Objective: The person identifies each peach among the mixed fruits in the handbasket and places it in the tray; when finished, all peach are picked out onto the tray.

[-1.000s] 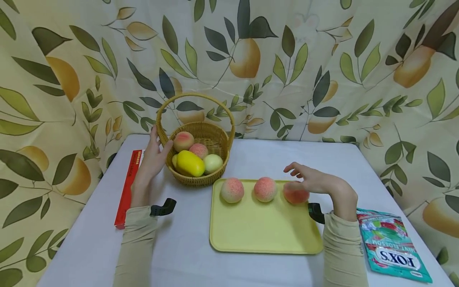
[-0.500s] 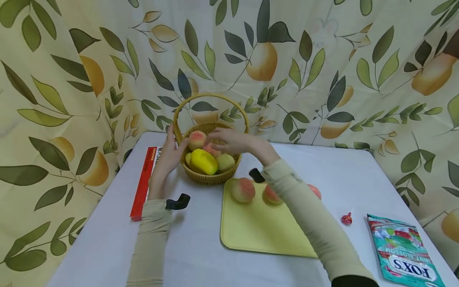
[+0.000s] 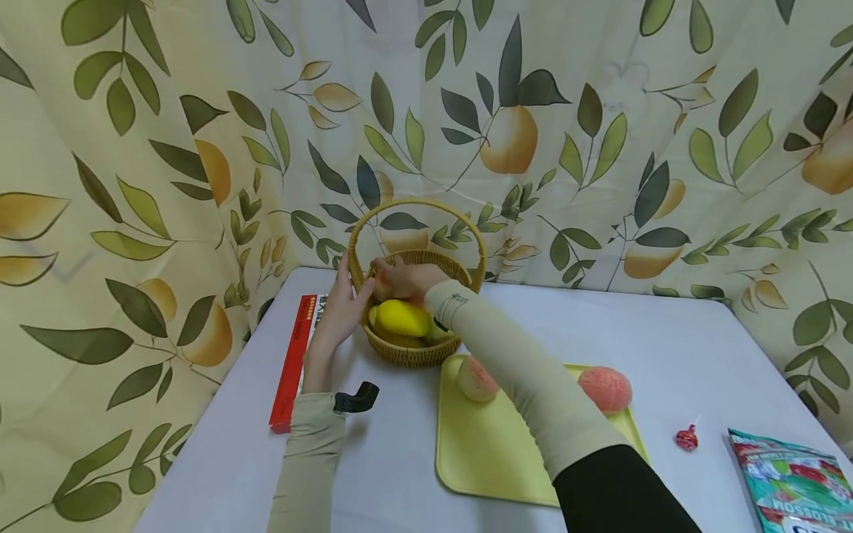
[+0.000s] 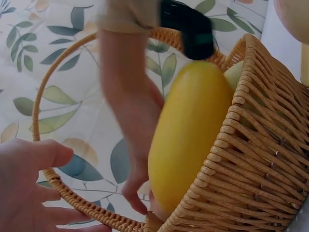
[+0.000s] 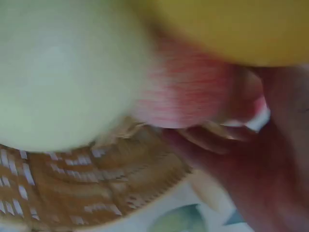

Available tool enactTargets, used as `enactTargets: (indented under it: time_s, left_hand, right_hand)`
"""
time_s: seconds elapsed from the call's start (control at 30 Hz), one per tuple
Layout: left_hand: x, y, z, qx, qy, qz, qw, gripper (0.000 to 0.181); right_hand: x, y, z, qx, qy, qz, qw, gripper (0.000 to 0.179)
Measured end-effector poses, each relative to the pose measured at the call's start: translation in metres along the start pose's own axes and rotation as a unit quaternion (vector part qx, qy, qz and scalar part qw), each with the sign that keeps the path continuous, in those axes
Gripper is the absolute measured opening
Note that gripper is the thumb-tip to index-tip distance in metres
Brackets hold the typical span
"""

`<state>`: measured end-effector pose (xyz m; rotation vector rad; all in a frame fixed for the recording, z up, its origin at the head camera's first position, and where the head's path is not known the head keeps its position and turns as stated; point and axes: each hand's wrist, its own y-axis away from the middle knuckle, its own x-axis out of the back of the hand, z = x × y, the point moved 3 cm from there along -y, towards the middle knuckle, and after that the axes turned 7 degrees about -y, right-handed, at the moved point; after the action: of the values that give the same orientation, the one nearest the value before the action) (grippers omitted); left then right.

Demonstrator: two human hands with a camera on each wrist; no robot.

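- left forearm (image 3: 306,451): comes into the head view at 7 o'clock, pale sleeve, pointing close to 12 o'clock
- left wrist (image 3: 321,368): bare, almost in line with the forearm
- left hand (image 3: 341,307): between 8 and 9 o'clock of the middle, fingers (image 4: 72,216) extended, thumb (image 4: 53,153) apart and aimed at 3 o'clock in the left wrist view
- right arm (image 3: 533,377): comes in at 5 o'clock, slanting between 10 and 11, sleeve pale below, black above
- right hand (image 3: 409,278): near the left, between its 2 and 3 o'clock, fingers bent, blurred and partly hidden, grip unclear
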<state>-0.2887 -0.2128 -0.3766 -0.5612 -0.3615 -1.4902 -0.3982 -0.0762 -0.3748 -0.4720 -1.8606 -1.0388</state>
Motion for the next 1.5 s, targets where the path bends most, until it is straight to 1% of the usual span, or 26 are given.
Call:
enactTargets:
  time_s: [0.03,0.13,0.2,0.27,0.33,0.37,0.43,0.53,0.6,0.67,0.7,0.73,0.8,0.87,0.93,1.0,1.07,1.1,1.17,1.23,1.37,1.43,1.5]
  left_hand:
    - [-0.001,0.001,-0.001,0.001,0.0,-0.001,1.0,0.083]
    - [-0.003,0.002,-0.003,0.003,0.002,-0.007,1.0,0.083]
    - [-0.003,0.002,-0.004,0.0,0.004,-0.01,0.9999,0.083]
    - [-0.002,0.001,-0.004,-0.008,0.005,-0.01,0.9999,0.083]
    - [-0.001,-0.001,-0.002,-0.019,0.005,-0.004,0.9998,0.082]
    - [0.0,-0.002,-0.001,-0.022,0.003,-0.002,0.9998,0.082]
    - [0.002,-0.003,0.0,-0.022,-0.001,0.001,0.9998,0.082]
    - [0.005,-0.003,0.0,-0.016,-0.009,0.0,0.9998,0.083]
    - [0.007,-0.004,0.003,-0.017,-0.009,0.003,0.9998,0.084]
    - [0.008,-0.005,0.006,-0.021,-0.003,0.006,0.9997,0.083]
    - [0.007,-0.006,0.007,-0.025,0.0,0.007,0.9997,0.083]
    - [0.006,-0.007,0.009,-0.028,0.003,0.007,0.9996,0.083]
    - [0.002,-0.007,0.01,-0.03,0.005,0.004,0.9995,0.083]
    - [-0.001,-0.005,0.009,-0.028,0.005,-0.004,0.9996,0.084]
    - [-0.001,-0.002,0.005,-0.021,-0.003,-0.006,0.9998,0.084]
    - [0.002,0.001,0.001,-0.015,-0.008,-0.001,0.9999,0.084]
    - [-0.002,0.0,0.002,-0.015,-0.014,0.0,0.9998,0.084]
    - [-0.003,-0.001,0.004,-0.017,-0.016,0.001,0.9997,0.083]
    - [0.0,0.002,-0.002,-0.015,-0.018,0.002,0.9997,0.083]
    - [0.001,0.002,-0.003,-0.018,-0.019,0.0,0.9996,0.084]
    - [0.001,-0.001,-0.002,-0.021,-0.021,-0.002,0.9996,0.084]
    - [0.0,-0.002,-0.001,-0.02,-0.021,-0.002,0.9996,0.084]
    - [0.0,-0.003,0.0,-0.019,-0.022,-0.002,0.9996,0.084]
  right_hand:
    - [-0.001,-0.001,0.002,-0.006,-0.054,0.042,0.9976,0.071]
    - [-0.005,0.001,0.005,0.023,-0.031,0.097,0.9945,0.07]
    - [0.0,0.009,0.004,0.046,-0.038,0.131,0.9896,0.07]
    - [0.009,0.023,0.005,0.067,-0.023,0.165,0.9837,0.072]
    - [0.02,0.044,0.006,0.087,-0.023,0.201,0.9755,0.074]
    - [0.024,0.056,0.008,0.091,-0.018,0.22,0.971,0.075]
    - [0.026,0.083,0.012,0.101,-0.01,0.261,0.96,0.075]
    - [0.019,0.128,0.02,0.113,-0.044,0.302,0.9455,0.07]
    - [0.011,0.157,0.025,0.127,-0.081,0.317,0.9364,0.069]
    - [-0.002,0.186,0.031,0.136,-0.136,0.306,0.9324,0.065]
    - [-0.009,0.199,0.034,0.141,-0.166,0.292,0.9315,0.063]
    - [-0.018,0.211,0.037,0.145,-0.195,0.273,0.931,0.06]
    - [-0.036,0.232,0.041,0.145,-0.253,0.22,0.9307,0.055]
    - [-0.053,0.245,0.044,0.144,-0.297,0.169,0.9287,0.05]
    - [-0.066,0.249,0.042,0.142,-0.317,0.13,0.9286,0.05]
    - [-0.073,0.248,0.037,0.138,-0.321,0.11,0.9305,0.057]
    - [-0.077,0.253,0.036,0.116,-0.315,0.105,0.936,0.063]
    - [-0.078,0.256,0.035,0.105,-0.309,0.105,0.9394,0.064]
    - [-0.081,0.256,0.029,0.092,-0.297,0.097,0.9453,0.064]
    - [-0.082,0.258,0.024,0.083,-0.279,0.091,0.9524,0.059]
    - [-0.083,0.261,0.014,0.089,-0.245,0.068,0.9629,0.054]
    - [-0.085,0.26,0.008,0.098,-0.227,0.046,0.9678,0.051]
    - [-0.088,0.257,0.003,0.097,-0.213,0.017,0.972,0.048]
